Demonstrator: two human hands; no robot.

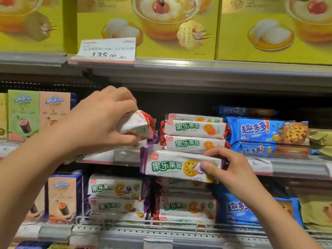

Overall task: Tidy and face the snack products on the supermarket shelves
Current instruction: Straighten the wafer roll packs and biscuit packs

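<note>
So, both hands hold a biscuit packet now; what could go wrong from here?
1. The right hand pinches only one end of the purple-edged white biscuit packet, which hangs in front of the shelf edge; it might slip and fall.
2. The left hand holds the red-edged white biscuit packet tilted, end forward; pushed in so, it may sit crooked.
3. The stack of red-edged packets beside it could be knocked over.

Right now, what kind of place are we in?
Most likely a supermarket snack aisle. Metal shelves hold stacked biscuit packs and blue cookie packs, and a price tag is clipped to the shelf edge under big yellow gift boxes.
</note>
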